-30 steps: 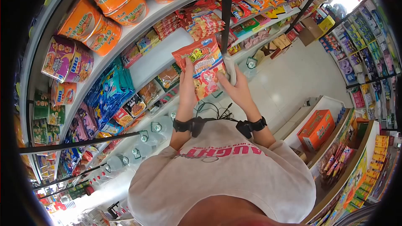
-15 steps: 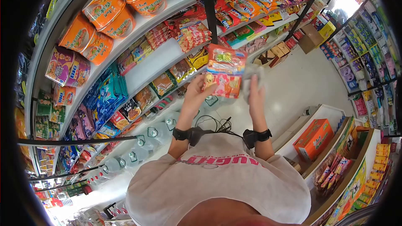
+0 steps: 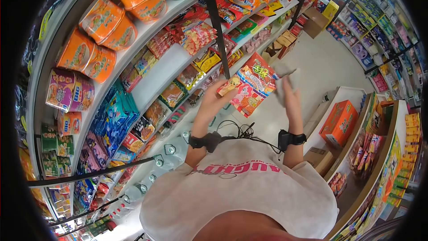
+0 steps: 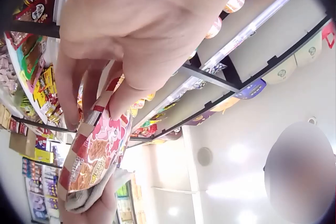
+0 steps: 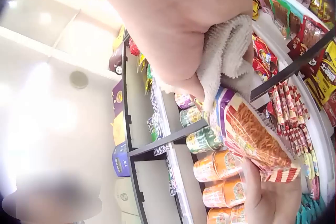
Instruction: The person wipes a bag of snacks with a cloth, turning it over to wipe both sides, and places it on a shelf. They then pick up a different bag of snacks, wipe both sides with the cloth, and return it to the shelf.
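A red snack packet (image 3: 256, 87) with cartoon ponies hangs tilted in front of the person, between both hands. By its lower left corner the left hand (image 3: 214, 102) grips it, thumb across the front. In the right hand (image 3: 292, 107) is a crumpled grey cloth (image 3: 290, 79), held close against the packet's right edge. The right wrist view shows the cloth bunched under the thumb and fingers, overlapping the packet's end; brown noodle-like snacks show through its clear back. Pink print faces the left wrist camera.
A curved shelf to the left carries orange noodle tubs (image 3: 102, 18), blue packets (image 3: 117, 107) and stacked red snack packets (image 3: 198, 35). A black upright post (image 3: 214, 22) rises beside the packet. Water bottles (image 3: 167, 151) line the floor. At right stands a counter with an orange box (image 3: 339, 122).
The packet has swung right, away from the shelf, and tilted. The left hand has shifted from its side to its lower left corner. The right hand with the cloth has moved right.
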`<state>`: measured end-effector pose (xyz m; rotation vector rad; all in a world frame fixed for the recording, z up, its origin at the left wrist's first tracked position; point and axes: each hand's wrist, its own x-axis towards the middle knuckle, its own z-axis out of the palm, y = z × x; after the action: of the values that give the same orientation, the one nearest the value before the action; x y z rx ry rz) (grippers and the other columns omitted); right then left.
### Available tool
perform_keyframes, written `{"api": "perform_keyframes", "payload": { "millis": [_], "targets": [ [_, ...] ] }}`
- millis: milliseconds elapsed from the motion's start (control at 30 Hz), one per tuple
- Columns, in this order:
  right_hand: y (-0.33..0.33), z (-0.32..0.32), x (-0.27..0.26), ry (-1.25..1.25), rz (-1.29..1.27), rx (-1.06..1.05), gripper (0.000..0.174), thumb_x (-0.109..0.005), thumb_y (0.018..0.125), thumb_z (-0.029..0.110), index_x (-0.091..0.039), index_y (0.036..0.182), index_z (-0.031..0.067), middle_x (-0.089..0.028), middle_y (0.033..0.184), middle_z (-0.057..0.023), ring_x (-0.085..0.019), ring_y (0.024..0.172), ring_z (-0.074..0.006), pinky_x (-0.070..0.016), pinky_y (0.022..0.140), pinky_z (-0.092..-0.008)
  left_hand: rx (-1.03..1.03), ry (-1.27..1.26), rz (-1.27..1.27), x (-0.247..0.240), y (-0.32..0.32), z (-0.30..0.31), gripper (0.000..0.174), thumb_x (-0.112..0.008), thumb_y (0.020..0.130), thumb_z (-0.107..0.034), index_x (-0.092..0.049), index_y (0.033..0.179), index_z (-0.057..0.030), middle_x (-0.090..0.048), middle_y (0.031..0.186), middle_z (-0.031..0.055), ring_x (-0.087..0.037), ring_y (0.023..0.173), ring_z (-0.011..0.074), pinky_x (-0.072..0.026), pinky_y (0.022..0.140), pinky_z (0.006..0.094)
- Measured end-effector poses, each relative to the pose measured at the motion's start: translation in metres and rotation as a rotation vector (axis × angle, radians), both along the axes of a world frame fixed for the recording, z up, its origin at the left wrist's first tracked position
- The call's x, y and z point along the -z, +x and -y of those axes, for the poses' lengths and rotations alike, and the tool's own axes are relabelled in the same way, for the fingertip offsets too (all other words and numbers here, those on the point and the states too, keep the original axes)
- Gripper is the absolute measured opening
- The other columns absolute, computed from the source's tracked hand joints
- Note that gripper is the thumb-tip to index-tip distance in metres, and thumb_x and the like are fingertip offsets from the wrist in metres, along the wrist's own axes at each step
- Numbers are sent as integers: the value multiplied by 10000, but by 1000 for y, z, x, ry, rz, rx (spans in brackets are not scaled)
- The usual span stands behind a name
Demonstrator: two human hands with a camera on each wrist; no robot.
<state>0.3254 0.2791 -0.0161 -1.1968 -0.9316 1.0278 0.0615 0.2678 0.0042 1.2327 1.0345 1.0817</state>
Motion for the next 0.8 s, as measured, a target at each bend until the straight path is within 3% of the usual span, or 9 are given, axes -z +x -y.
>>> {"api": "perform_keyframes", "payload": {
  "millis": [133, 167, 233, 300, 367, 467, 533, 667, 800],
  "targets": [
    [1, 16, -27, -62, 77, 97, 503, -548, 1001, 425, -601, 1251, -9, -658, 1150, -71, -595, 1031, -139, -465, 904, -287, 215, -79, -20, 11, -17, 17, 392, -733, 889, -125, -603, 1220, 39, -664, 1064, 28, -612, 934, 76, -506, 814, 237],
    [4, 27, -31, -139, 82, -12, 541, -536, 1000, 439, -578, 1280, -21, -653, 1182, -99, -590, 1051, -148, -467, 908, -291, 274, -111, 22, 19, -16, 21, 392, -731, 889, -119, -604, 1226, 37, -663, 1065, 26, -609, 940, 74, -507, 821, 239],
    [0, 39, -3, -201, 390, -31, 488, -575, 985, 386, -599, 1253, -21, -673, 1141, -104, -606, 1015, -135, -481, 883, -291, 372, -137, 62, 28, -11, 25, 391, -722, 897, -112, -600, 1234, 44, -672, 1072, 32, -611, 955, 73, -512, 835, 246],
    [9, 61, 6, -220, 504, -76, 428, -615, 963, 323, -625, 1221, -18, -694, 1094, -106, -623, 975, -130, -495, 859, -293, 417, -188, 62, 32, -5, 28, 390, -723, 897, -112, -595, 1227, 51, -679, 1061, 37, -624, 936, 82, -521, 826, 254],
    [-7, 79, -36, -163, 428, -163, 363, -659, 933, 251, -657, 1183, -13, -715, 1041, -107, -642, 930, -131, -509, 835, -298, 463, -192, 39, 32, 3, 32, 358, -712, 906, -108, -604, 1205, 57, -686, 1039, 41, -636, 919, 87, -521, 811, 251],
    [11, 117, -39, -146, 331, -116, 292, -694, 899, 183, -690, 1130, 5, -732, 985, -94, -655, 889, -135, -517, 823, -310, 608, -174, 4, 46, 15, 35, 329, -704, 911, -106, -617, 1183, 56, -686, 1036, 46, -637, 917, 93, -515, 806, 249],
    [29, 148, -41, -26, 518, -30, 275, -680, 923, 208, -693, 1124, 21, -724, 983, -69, -641, 933, -133, -501, 845, -298, 706, -195, -54, 43, 35, 43, 319, -699, 912, -101, -622, 1174, 64, -685, 1049, 52, -635, 912, 99, -507, 819, 253],
    [46, 195, -36, 16, 452, 287, 302, -638, 955, 228, -641, 1163, 9, -701, 993, -67, -616, 911, -130, -488, 853, -306, 741, -168, -24, 33, 71, 53, 332, -706, 903, -83, -615, 1181, 75, -672, 1101, 71, -624, 965, 112, -497, 841, 261],
    [77, 242, -15, 80, 277, 750, 340, -570, 996, 288, -604, 1178, 3, -671, 988, -63, -603, 902, -132, -487, 836, -304, 602, -163, 47, 36, 120, 58, 318, -707, 906, -85, -610, 1184, 35, -668, 1076, 58, -632, 952, 108, -498, 815, 246]
  ]
}}
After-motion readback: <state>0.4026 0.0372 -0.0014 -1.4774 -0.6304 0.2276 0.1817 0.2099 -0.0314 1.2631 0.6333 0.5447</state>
